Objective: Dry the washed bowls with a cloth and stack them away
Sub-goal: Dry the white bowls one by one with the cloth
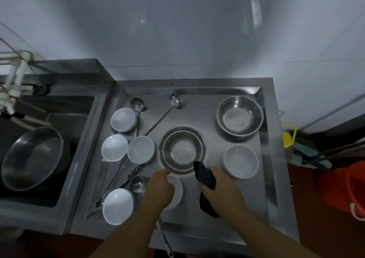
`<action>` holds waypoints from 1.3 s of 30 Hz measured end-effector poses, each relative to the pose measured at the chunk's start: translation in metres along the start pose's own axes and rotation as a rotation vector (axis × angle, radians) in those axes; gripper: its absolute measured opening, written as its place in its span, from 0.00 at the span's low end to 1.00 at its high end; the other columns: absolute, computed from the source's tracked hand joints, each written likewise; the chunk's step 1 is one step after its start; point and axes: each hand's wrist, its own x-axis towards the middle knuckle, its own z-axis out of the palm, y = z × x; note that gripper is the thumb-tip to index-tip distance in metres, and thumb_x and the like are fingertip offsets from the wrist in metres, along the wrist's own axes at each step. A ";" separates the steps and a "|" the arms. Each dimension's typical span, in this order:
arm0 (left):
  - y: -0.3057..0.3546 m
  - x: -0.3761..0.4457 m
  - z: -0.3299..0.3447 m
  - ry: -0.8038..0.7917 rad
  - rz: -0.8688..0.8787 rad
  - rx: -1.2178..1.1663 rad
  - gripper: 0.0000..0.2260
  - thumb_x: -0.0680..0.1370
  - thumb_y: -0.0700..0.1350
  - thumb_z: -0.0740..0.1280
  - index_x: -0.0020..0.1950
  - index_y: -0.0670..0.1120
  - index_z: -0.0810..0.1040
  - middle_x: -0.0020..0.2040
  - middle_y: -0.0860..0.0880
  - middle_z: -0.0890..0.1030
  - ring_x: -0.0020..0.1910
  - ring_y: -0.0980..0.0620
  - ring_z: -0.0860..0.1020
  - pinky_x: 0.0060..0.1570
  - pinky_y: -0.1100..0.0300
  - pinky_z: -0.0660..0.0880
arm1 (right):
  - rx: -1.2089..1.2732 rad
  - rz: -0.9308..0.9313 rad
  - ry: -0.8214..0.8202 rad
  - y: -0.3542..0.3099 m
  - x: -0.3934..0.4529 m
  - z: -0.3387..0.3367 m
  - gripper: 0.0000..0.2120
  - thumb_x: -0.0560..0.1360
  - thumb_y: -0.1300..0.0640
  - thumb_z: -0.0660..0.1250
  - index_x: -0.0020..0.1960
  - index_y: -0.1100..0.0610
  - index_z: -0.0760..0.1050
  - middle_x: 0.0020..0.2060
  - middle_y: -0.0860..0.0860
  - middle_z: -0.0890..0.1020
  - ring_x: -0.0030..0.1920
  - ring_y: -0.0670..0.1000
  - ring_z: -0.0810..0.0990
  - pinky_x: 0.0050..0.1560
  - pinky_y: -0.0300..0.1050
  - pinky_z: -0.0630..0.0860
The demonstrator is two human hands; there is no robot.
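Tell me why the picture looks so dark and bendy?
Head view: dim light, dark corners; the wide lens bends the steel counter; glare streaks on the wall tiles; the left hand and right hand, holding the dark cloth, look soft.

- steel counter [233, 214] with a raised rim, beside a sink
- five white bowls on its left half, one [123, 119] at the back
- white bowl [241, 161] on the right
- steel bowls nested [182, 151] in the middle
- steel bowl [240, 115] at back right
- ladles [174, 99] and tongs [118, 180] lying among the left bowls
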 end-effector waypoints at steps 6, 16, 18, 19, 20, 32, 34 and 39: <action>-0.044 0.020 -0.008 -0.105 -0.038 0.033 0.26 0.83 0.42 0.65 0.82 0.45 0.65 0.77 0.41 0.70 0.73 0.40 0.73 0.71 0.48 0.72 | 0.023 0.055 -0.028 -0.015 0.006 0.052 0.11 0.81 0.41 0.68 0.53 0.48 0.74 0.43 0.49 0.81 0.42 0.50 0.81 0.44 0.51 0.80; -0.077 0.042 -0.009 -0.209 0.006 0.034 0.15 0.85 0.41 0.62 0.72 0.45 0.74 0.65 0.41 0.82 0.62 0.41 0.81 0.64 0.44 0.78 | 0.128 0.161 0.097 -0.037 0.006 0.124 0.09 0.77 0.43 0.69 0.52 0.35 0.69 0.40 0.41 0.81 0.41 0.39 0.80 0.34 0.37 0.72; -0.076 0.041 -0.010 -0.219 -0.002 -0.003 0.14 0.84 0.40 0.63 0.69 0.45 0.74 0.63 0.42 0.82 0.60 0.41 0.81 0.62 0.44 0.79 | 0.147 0.174 0.123 -0.042 0.002 0.129 0.09 0.75 0.43 0.67 0.51 0.35 0.68 0.38 0.43 0.80 0.39 0.41 0.80 0.33 0.39 0.71; -0.076 0.041 -0.011 -0.229 -0.008 -0.029 0.12 0.83 0.40 0.64 0.67 0.45 0.74 0.62 0.42 0.82 0.59 0.41 0.81 0.60 0.45 0.79 | 0.150 0.179 0.133 -0.045 0.000 0.131 0.09 0.74 0.43 0.66 0.52 0.35 0.68 0.38 0.44 0.80 0.39 0.41 0.80 0.33 0.39 0.71; -0.075 0.039 -0.014 -0.241 -0.013 -0.060 0.10 0.83 0.41 0.65 0.65 0.45 0.73 0.60 0.42 0.82 0.58 0.41 0.81 0.57 0.47 0.80 | 0.149 0.180 0.143 -0.047 -0.003 0.132 0.10 0.74 0.44 0.66 0.52 0.35 0.67 0.38 0.45 0.80 0.40 0.41 0.80 0.34 0.40 0.71; -0.049 -0.003 -0.103 -0.405 -0.008 -0.907 0.13 0.75 0.44 0.71 0.55 0.38 0.83 0.55 0.32 0.84 0.56 0.31 0.84 0.56 0.38 0.83 | 0.032 -0.111 0.379 -0.127 -0.027 0.105 0.20 0.78 0.46 0.73 0.69 0.41 0.76 0.58 0.39 0.80 0.58 0.40 0.79 0.59 0.39 0.76; -0.040 -0.013 -0.124 -0.452 0.052 -1.033 0.08 0.77 0.41 0.70 0.54 0.40 0.84 0.56 0.34 0.86 0.56 0.34 0.85 0.50 0.43 0.86 | 0.049 -0.166 0.409 -0.148 -0.033 0.094 0.18 0.78 0.45 0.71 0.66 0.38 0.73 0.56 0.36 0.81 0.56 0.40 0.80 0.56 0.40 0.78; -0.016 -0.046 -0.172 -0.534 0.232 -1.179 0.23 0.73 0.43 0.73 0.67 0.41 0.76 0.62 0.35 0.84 0.61 0.35 0.84 0.63 0.43 0.82 | 0.030 -0.294 0.413 -0.199 -0.044 0.064 0.17 0.76 0.44 0.63 0.64 0.38 0.73 0.51 0.39 0.83 0.51 0.42 0.82 0.50 0.38 0.78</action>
